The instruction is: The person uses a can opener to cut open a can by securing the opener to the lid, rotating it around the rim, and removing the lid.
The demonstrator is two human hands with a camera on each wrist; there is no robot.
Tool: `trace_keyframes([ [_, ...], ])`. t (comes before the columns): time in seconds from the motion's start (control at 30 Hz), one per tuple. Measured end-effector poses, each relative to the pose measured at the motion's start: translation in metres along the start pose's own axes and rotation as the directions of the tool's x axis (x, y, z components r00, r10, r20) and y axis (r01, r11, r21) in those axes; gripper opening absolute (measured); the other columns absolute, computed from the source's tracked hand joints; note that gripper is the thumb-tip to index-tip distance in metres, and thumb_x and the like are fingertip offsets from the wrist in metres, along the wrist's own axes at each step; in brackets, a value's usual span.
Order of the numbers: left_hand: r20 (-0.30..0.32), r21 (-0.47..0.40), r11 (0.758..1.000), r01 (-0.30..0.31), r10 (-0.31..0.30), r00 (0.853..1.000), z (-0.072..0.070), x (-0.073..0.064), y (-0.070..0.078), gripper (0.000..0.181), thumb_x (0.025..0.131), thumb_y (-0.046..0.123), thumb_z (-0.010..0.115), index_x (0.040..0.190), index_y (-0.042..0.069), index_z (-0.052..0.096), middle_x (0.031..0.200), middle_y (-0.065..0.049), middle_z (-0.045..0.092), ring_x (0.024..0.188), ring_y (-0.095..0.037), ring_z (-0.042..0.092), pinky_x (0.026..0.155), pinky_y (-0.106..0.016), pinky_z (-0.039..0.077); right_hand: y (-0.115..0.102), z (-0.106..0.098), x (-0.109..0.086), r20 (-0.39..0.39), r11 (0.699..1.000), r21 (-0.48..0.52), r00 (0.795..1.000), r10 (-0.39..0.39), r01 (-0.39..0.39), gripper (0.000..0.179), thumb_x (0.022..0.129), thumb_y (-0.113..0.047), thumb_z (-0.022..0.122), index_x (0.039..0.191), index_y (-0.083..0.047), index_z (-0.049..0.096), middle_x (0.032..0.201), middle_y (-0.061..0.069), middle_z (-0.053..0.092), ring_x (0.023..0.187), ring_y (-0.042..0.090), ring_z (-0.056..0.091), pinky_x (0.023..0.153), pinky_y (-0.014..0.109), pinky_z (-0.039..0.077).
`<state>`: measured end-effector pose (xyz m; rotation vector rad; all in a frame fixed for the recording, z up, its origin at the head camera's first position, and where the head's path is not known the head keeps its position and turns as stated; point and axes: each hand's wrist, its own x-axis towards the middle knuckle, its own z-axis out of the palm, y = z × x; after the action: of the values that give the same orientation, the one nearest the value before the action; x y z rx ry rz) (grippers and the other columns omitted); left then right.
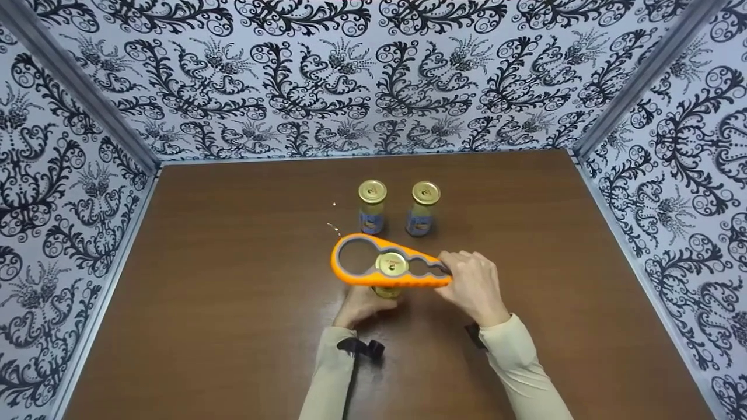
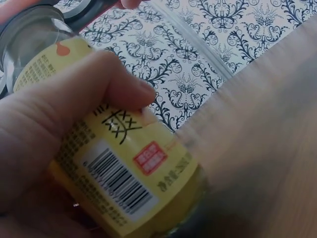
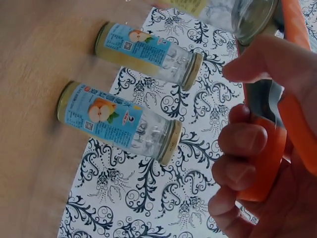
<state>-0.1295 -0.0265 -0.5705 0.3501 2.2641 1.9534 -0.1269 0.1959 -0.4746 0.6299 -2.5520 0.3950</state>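
Note:
In the head view my left hand [image 1: 360, 304] holds a glass drink bottle by its body. The left wrist view shows the bottle's yellow label [image 2: 148, 183] and barcode, with the thumb across it. Over the bottle's top lies an orange jar opener [image 1: 417, 281] with grey inner edges. The gold lid [image 1: 391, 264] shows in its middle opening. My right hand [image 1: 475, 286] grips the opener's handle end; in the right wrist view its fingers curl round the orange handle [image 3: 267, 163]. The bottle's glass neck [image 3: 253, 19] stands just under the opener there.
Two more bottles with gold lids and blue labels, a left one [image 1: 372, 220] and a right one [image 1: 419, 224], stand upright behind the opener. Small pale specks [image 1: 334, 226] lie left of them. Patterned wall panels [image 1: 362, 76] enclose the brown table [image 1: 233, 262] at the back and sides.

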Motion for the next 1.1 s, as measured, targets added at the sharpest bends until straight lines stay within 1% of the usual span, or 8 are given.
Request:
trace_keyframes([
  [0.1,0.042,0.047,0.999,0.019,-0.021,0.999,-0.004,0.0,0.002,0.051,0.067,0.001,0.083,0.112,-0.002,0.059,0.088,-0.002,0.061,0.057,-0.011,0.054,0.049,-0.029,0.049,0.002,-0.003,0.005,0.039,1.0,0.014,0.999,-0.026,0.025,0.025,0.064,-0.023,0.081,0.075,-0.013,0.061,0.062,-0.003,0.052,0.053,0.019,0.046,0.05,0.033,0.038],
  [0.2,0.077,0.05,0.999,-0.004,0.001,0.997,-0.006,0.002,0.003,0.047,0.065,0.002,0.084,0.107,0.0,0.061,0.085,0.0,0.06,0.055,-0.011,0.054,0.046,-0.034,0.05,0.008,-0.006,0.008,0.061,0.997,0.039,0.996,-0.063,0.061,0.026,0.064,-0.023,0.082,0.074,-0.014,0.059,0.062,-0.005,0.05,0.055,0.017,0.045,0.051,0.032,0.037],
  [0.33,0.108,0.025,1.0,-0.011,0.008,0.994,-0.008,0.002,0.005,0.046,0.065,0.003,0.085,0.105,-0.001,0.064,0.088,0.0,0.062,0.07,-0.012,0.056,0.066,-0.03,0.051,0.016,-0.008,0.014,0.055,0.99,0.071,0.991,-0.125,0.121,0.027,0.059,-0.014,0.081,0.074,-0.015,0.058,0.061,-0.007,0.048,0.056,0.015,0.045,0.052,0.032,0.037],
  [0.47,0.165,-0.05,0.999,0.017,-0.008,0.986,-0.012,0.0,0.007,0.06,0.066,0.001,0.083,0.12,-0.005,0.057,0.107,-0.005,0.061,0.092,-0.015,0.054,0.088,-0.029,0.043,0.023,-0.011,0.019,0.069,0.982,0.088,0.982,-0.176,0.17,0.025,0.058,-0.012,0.078,0.075,-0.015,0.059,0.061,-0.008,0.049,0.056,0.016,0.046,0.054,0.032,0.038],
  [0.57,0.207,-0.097,0.995,0.028,-0.007,0.978,-0.012,0.0,0.007,0.067,0.067,0.0,0.081,0.128,-0.005,0.052,0.115,-0.007,0.06,0.099,-0.017,0.054,0.094,-0.031,0.041,0.027,-0.012,0.021,0.1,0.979,0.106,0.977,-0.187,0.176,0.024,0.062,-0.014,0.079,0.076,-0.015,0.06,0.062,-0.007,0.05,0.057,0.016,0.046,0.055,0.031,0.037],
  [0.73,0.252,-0.176,0.984,0.021,0.025,0.967,-0.011,0.003,0.006,0.064,0.068,-0.011,0.077,0.126,-0.006,0.052,0.11,-0.005,0.06,0.095,-0.017,0.055,0.087,-0.029,0.046,0.031,-0.011,0.022,0.083,0.976,0.131,0.979,-0.187,0.175,0.022,0.064,-0.017,0.078,0.076,-0.014,0.06,0.062,-0.008,0.049,0.058,0.015,0.045,0.054,0.031,0.037],
  [0.87,0.241,-0.149,0.988,-0.03,0.065,0.968,-0.013,0.003,0.018,0.06,0.067,-0.014,0.075,0.123,-0.009,0.053,0.109,-0.008,0.062,0.096,-0.018,0.057,0.089,-0.031,0.046,0.035,-0.012,0.018,0.022,0.979,0.135,0.987,-0.158,0.154,0.021,0.062,-0.016,0.076,0.075,-0.014,0.06,0.061,-0.01,0.045,0.056,0.015,0.043,0.053,0.033,0.037],
  [1.1,0.189,-0.15,0.988,0.019,0.01,0.982,-0.02,-0.003,0.033,0.048,0.069,-0.011,0.074,0.113,-0.01,0.056,0.1,-0.007,0.064,0.089,-0.018,0.059,0.084,-0.031,0.047,0.046,-0.013,0.005,0.002,0.991,0.13,1.0,-0.019,0.018,0.023,0.062,-0.017,0.08,0.075,-0.015,0.061,0.062,-0.008,0.043,0.055,0.018,0.043,0.049,0.033,0.035],
])
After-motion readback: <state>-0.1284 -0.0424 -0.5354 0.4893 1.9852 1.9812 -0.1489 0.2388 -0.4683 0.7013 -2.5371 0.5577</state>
